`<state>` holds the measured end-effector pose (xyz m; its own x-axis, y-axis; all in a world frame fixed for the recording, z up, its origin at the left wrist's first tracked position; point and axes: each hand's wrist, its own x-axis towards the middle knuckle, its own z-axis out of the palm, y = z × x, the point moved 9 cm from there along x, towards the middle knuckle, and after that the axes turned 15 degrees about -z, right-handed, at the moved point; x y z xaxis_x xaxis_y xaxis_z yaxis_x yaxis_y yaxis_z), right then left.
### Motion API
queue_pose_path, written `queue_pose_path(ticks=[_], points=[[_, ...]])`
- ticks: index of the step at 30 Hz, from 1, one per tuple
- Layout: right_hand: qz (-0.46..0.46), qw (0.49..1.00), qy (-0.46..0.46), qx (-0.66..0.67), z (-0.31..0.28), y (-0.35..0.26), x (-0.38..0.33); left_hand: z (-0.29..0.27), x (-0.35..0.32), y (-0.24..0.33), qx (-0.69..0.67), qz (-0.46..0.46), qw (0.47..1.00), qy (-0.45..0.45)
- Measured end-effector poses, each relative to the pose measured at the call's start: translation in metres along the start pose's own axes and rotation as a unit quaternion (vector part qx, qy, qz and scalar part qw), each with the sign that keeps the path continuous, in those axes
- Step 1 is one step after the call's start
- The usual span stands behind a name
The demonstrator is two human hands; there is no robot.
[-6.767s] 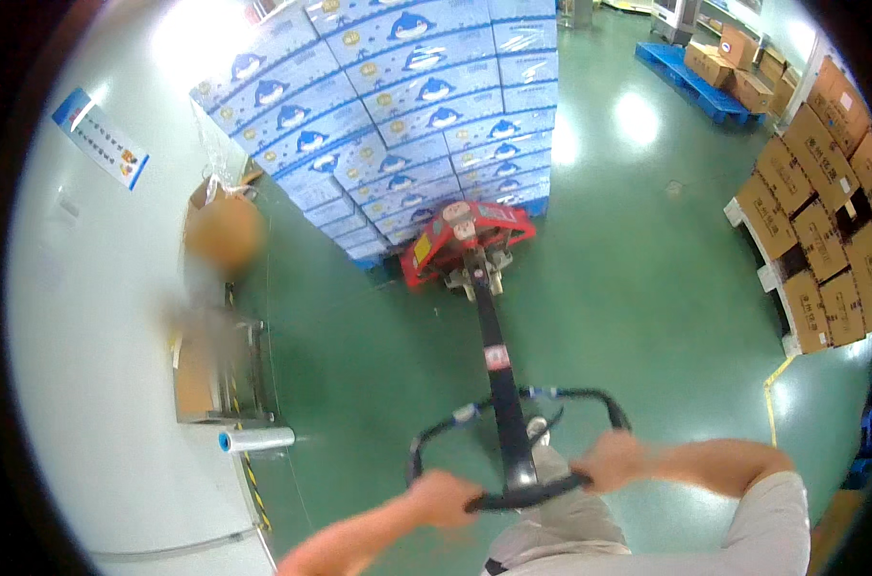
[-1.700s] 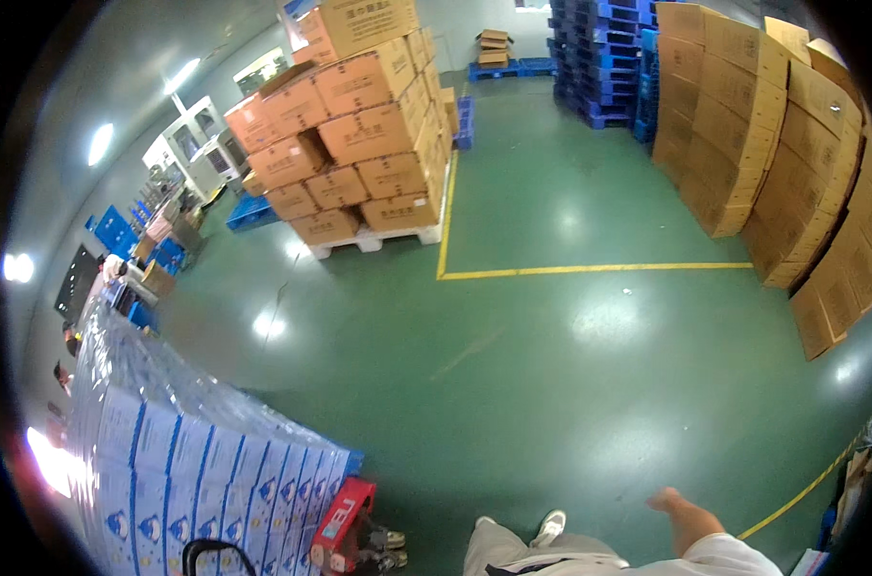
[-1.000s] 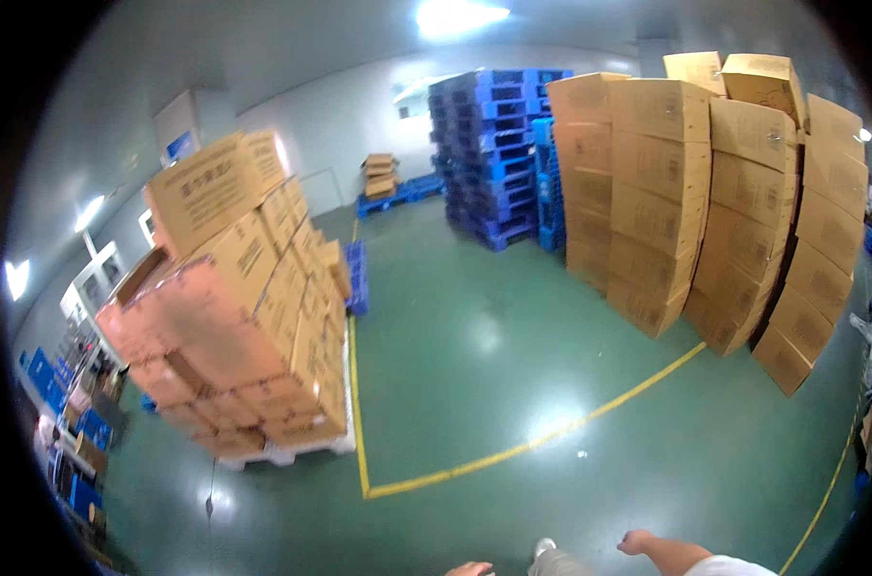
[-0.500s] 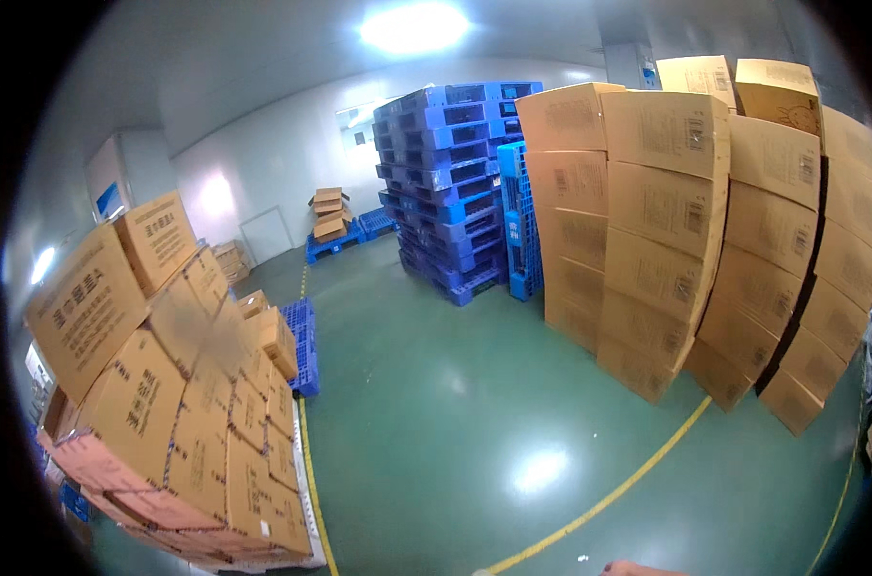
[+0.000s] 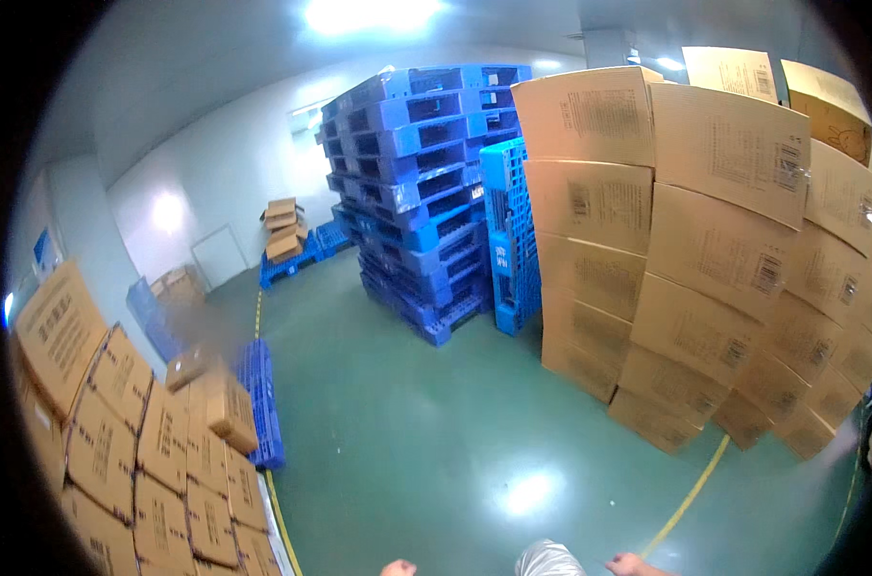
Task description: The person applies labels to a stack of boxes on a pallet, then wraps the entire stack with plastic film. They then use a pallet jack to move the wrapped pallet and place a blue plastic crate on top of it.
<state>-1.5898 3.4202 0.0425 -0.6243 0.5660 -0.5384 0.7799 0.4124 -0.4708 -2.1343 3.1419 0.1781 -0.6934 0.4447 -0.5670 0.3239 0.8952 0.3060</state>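
Only the top of my left hand point(image 5: 398, 568) shows at the lower edge, over the green floor point(image 5: 407, 490). My right hand point(image 5: 632, 564) is also cut off by that edge, farther right, near a yellow floor line point(image 5: 686, 504). No object shows in either hand, and their fingers are mostly out of the picture. Between them rises a pale, creased piece of cloth point(image 5: 548, 559), which looks like my trouser leg. Neither hand touches a carton or a pallet in what is visible.
Stacked brown cartons point(image 5: 714, 250) stand at the right, more cartons point(image 5: 167, 432) at the near left. A tall stack of blue plastic pallets point(image 5: 417, 192) is ahead, one pallet point(image 5: 513, 240) upright beside it. Open cartons point(image 5: 284, 230) sit on a low pallet point(image 5: 292, 269) farther back.
The view has moved forward: the pallet stack and right-hand cartons look nearer, and the left cartons have slid toward the lower left. My left hand and the pale cloth have come into view.
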Motion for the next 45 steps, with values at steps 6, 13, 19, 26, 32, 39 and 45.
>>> queue_pose_path(ticks=[6, 13, 19, 26, 32, 39, 45], points=[[0.102, 0.995, -0.008, 0.019, -0.071, 0.022, 0.138, -0.160, 0.205, 0.259, -0.088, 0.129, 0.987, 0.029], [0.072, 0.993, -0.090, -0.008, -0.264, -0.058, 0.397, -0.193, 0.377, 0.349, 0.033, 0.128, 0.980, -0.149], [-0.100, 0.994, -0.006, -0.052, -0.578, -0.245, 0.701, -0.367, 0.523, 0.433, 0.013, 0.085, 0.994, -0.061], [-0.303, 0.867, 0.391, 0.060, -1.017, -0.515, 0.857, -0.717, 0.608, 0.746, 0.067, 0.352, 0.888, 0.287], [-0.380, 0.740, 0.552, -0.052, -1.284, -0.663, 0.836, -0.927, 0.524, 1.036, 0.225, 0.582, 0.579, 0.525], [-0.340, 0.658, 0.670, -0.054, -1.580, -0.694, 0.832, -1.072, 0.422, 1.206, 0.240, 0.425, 0.390, 0.781], [-0.358, 0.593, 0.720, 0.028, -1.734, -0.751, 0.866, -1.156, 0.452, 1.308, 0.292, 0.204, 0.483, 0.800]])
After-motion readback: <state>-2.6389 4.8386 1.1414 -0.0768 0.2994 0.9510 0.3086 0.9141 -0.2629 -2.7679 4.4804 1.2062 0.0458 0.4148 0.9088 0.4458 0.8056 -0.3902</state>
